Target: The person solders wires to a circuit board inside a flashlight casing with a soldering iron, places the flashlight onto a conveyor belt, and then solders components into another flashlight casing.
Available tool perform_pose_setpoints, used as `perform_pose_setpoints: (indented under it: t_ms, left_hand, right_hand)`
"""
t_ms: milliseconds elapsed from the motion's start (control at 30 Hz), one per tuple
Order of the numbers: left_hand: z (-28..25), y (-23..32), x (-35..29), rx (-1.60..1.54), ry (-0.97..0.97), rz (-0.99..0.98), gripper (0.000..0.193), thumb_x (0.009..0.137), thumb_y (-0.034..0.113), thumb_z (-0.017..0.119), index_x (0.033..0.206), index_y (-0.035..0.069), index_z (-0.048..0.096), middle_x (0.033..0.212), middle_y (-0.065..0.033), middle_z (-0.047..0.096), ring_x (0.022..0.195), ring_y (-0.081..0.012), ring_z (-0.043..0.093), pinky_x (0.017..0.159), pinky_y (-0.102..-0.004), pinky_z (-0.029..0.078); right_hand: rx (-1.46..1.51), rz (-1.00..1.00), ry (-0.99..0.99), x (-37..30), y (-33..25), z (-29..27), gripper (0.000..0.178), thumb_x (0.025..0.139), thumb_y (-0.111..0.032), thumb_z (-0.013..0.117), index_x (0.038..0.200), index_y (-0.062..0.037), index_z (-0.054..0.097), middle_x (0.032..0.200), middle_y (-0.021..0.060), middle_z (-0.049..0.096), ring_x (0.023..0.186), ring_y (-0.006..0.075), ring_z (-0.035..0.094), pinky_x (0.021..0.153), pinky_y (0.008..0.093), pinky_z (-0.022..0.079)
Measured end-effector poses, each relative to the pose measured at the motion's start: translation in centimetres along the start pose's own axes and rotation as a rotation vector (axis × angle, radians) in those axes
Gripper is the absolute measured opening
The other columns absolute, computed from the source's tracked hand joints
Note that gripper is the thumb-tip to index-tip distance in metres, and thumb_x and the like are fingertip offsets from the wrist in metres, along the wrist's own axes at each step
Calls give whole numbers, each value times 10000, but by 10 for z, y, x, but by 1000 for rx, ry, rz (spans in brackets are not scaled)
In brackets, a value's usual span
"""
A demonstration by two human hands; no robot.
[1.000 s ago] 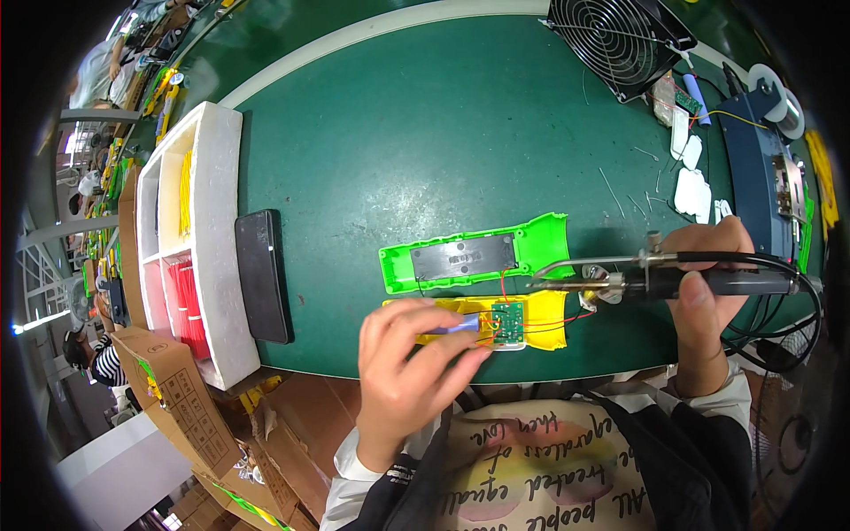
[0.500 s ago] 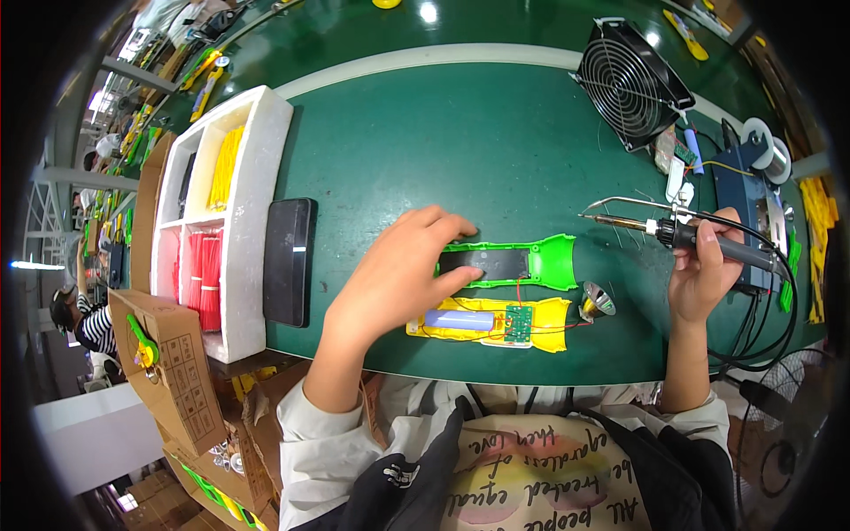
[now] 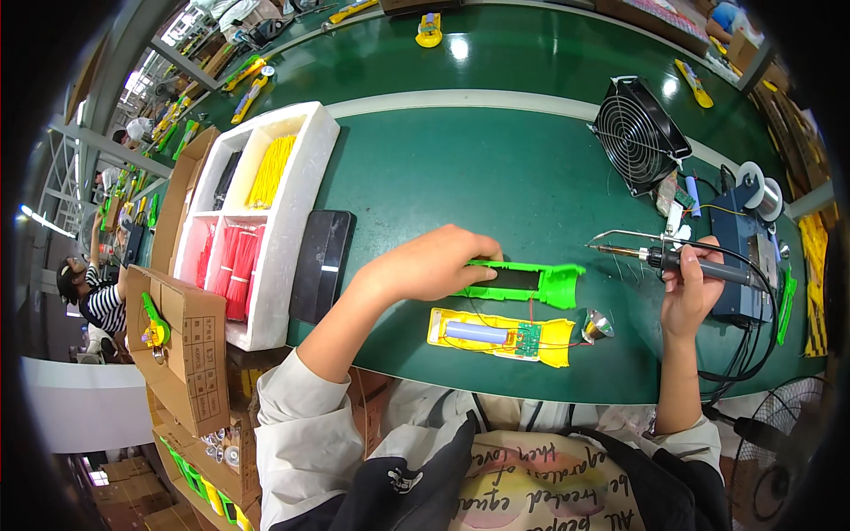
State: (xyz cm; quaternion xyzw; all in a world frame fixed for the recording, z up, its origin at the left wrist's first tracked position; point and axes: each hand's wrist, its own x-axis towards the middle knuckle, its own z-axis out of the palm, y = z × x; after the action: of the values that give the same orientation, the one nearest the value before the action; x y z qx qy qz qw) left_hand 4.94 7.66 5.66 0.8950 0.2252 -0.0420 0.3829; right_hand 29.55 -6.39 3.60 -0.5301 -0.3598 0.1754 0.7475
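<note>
My left hand (image 3: 441, 264) is closed on the left end of a green plastic half-shell (image 3: 558, 285), which has a dark panel (image 3: 516, 279) set inside it. The shell is tipped a little, its near wall showing. In front of it lies a yellow half-shell (image 3: 556, 343) holding a bluish cylindrical battery (image 3: 476, 333) and a green circuit board (image 3: 529, 337). Thin wires join the two shells. A small reflector lamp head (image 3: 598, 326) rests at the yellow shell's right end. My right hand (image 3: 690, 296) grips a soldering iron (image 3: 660, 257), its tip pointing left, apart from the shells.
On the left stand a white foam box (image 3: 266, 221) of red, yellow and black wires and a dark flat phone-like slab (image 3: 323, 265). At the right are a black fan (image 3: 636, 133), a blue soldering station (image 3: 742, 252) and a solder spool (image 3: 761, 190). Cables hang beside my right hand.
The view has shifted, so the bench sits lower in it. My left hand has tilted the green shell and its fingers now wrap its left end. The soldering iron stays in my right hand.
</note>
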Motion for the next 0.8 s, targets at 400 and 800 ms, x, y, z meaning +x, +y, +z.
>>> perform_pose_setpoints:
  t_ms: [400,800]
  left_hand:
    - [-4,-3,-7,14,-8,-62,192,757,110,452,922,31,393,782,-170,531,746,-339,497,632,-381,382]
    - [9,2,-14,18,24,38,355,667,-13,454,1016,13,396,883,-174,538,831,-331,508,712,-372,407]
  right_hand:
    - [32,17,-15,-3,2,-6,167,730,-118,542,761,-30,404,610,19,434,408,42,390,364,138,298]
    - [43,12,-4,4,1,-3,157,737,-109,549,744,-30,413,604,23,443,415,48,406,358,145,298]
